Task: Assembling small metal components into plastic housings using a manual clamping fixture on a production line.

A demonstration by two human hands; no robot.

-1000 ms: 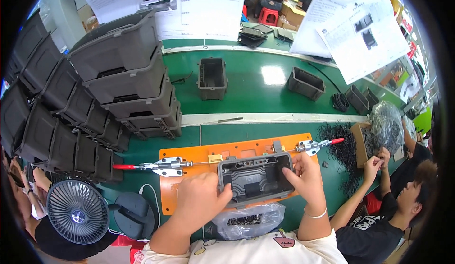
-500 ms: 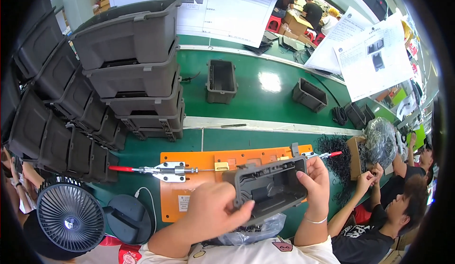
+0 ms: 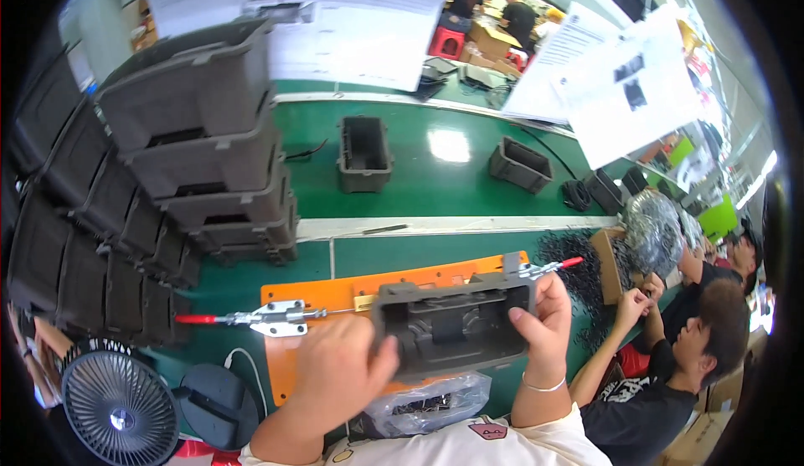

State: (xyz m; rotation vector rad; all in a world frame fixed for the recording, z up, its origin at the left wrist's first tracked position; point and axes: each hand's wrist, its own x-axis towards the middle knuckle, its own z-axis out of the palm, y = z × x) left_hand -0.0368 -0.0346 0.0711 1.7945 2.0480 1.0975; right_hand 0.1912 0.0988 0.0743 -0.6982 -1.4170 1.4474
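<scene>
Between my two hands is a dark grey plastic box, its open side facing me so that ribs and moulded parts inside show. My left hand, somewhat blurred, closes on the box's left end with the thumb near its rim. At the other end my right hand grips the wall, thumb over the edge and fingers behind. The box is held above an orange fixture plate, hiding much of it. Red-handled toggle clamps sit at the plate's two ends, a left clamp and a right clamp.
Tall stacks of grey boxes rise at the left. Two single boxes stand farther back, one box nearer the middle. A fan is at lower left, a plastic bag before me. Small black parts and a co-worker are on the right.
The box has turned so its opening faces me more squarely, and it sits slightly lower and left in view. Both hands keep hold of it. The whole view has shifted.
</scene>
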